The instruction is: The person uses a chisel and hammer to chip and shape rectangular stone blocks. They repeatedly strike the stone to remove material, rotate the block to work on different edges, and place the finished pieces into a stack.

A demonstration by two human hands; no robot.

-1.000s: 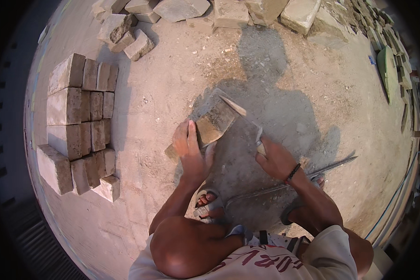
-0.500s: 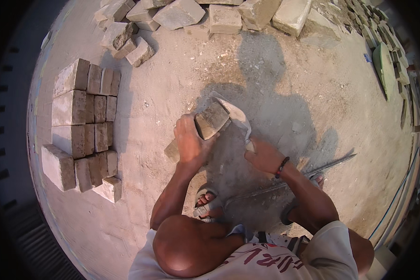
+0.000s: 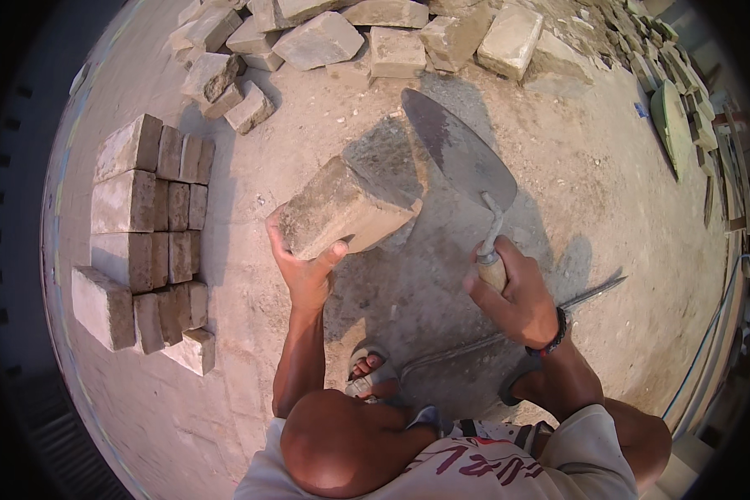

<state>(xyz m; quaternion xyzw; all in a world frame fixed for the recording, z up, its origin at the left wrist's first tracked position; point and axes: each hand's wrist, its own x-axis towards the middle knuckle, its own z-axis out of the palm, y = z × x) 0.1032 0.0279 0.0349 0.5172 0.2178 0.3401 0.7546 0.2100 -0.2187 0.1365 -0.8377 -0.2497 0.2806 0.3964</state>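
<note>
A greyish-tan brick (image 3: 346, 208) rests in my left hand (image 3: 304, 262), gripped at its near end with the thumb along the side. It is tilted, its far end pointing up and to the right. My right hand (image 3: 515, 287) is closed round the wooden handle of a trowel (image 3: 458, 146). The trowel's broad metal blade points away and to the left, to the right of the brick and apart from it. Some dark residue marks the blade.
A neat stack of bricks (image 3: 125, 204) stands at the left. Loose bricks (image 3: 321, 42) lie heaped along the far side. On the ground by my feet lies a long metal bar (image 3: 450, 354). A green curved object (image 3: 671, 129) leans among rubble at the far right.
The brick has come up nearer and turned in my left hand. My right hand has swung the trowel away from the brick, its blade now fully in sight.
</note>
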